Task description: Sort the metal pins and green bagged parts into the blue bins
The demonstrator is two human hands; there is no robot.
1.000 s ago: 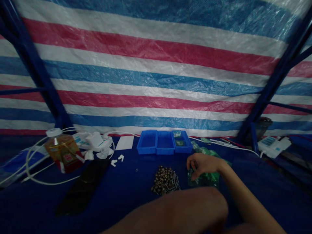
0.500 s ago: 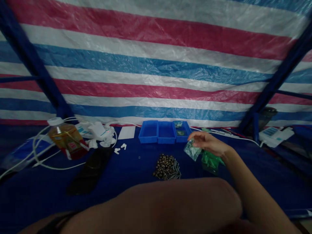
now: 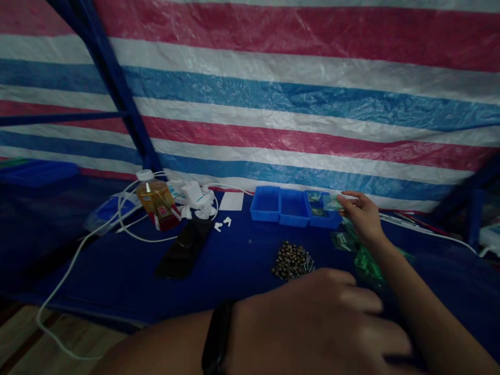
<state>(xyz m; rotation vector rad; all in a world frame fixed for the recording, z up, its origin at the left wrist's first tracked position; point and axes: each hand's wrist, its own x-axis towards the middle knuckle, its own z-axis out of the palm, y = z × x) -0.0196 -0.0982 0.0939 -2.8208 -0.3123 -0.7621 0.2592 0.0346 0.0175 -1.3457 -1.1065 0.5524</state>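
My right hand (image 3: 362, 214) pinches a small clear plastic bag (image 3: 332, 202) with pale green contents, over the right one of three joined blue trays (image 3: 294, 209). More small bags (image 3: 319, 212) lie in that right tray. Close to the camera is my left hand (image 3: 324, 317), with a black wristband (image 3: 219, 336). Its back faces me, its fingers are blurred and bent down, and whatever is under them is hidden. Just beyond it lies a pile of brownish metal pieces and screws (image 3: 292, 261). Below my right hand are further small bags (image 3: 342, 240) and a green plastic bag (image 3: 369, 263).
At the left stand a drink bottle (image 3: 159, 202), a white power strip (image 3: 193, 194) and loose white cable. A black pouch-like item (image 3: 185, 249), white earbuds (image 3: 222, 224) and a white card (image 3: 232, 201) lie on the blue table. Striped sheeting hangs behind, between blue posts (image 3: 121, 88).
My right hand has carried the small bag up and over the right tray. My left hand has shifted right, showing its wristband. The camera view has turned left.
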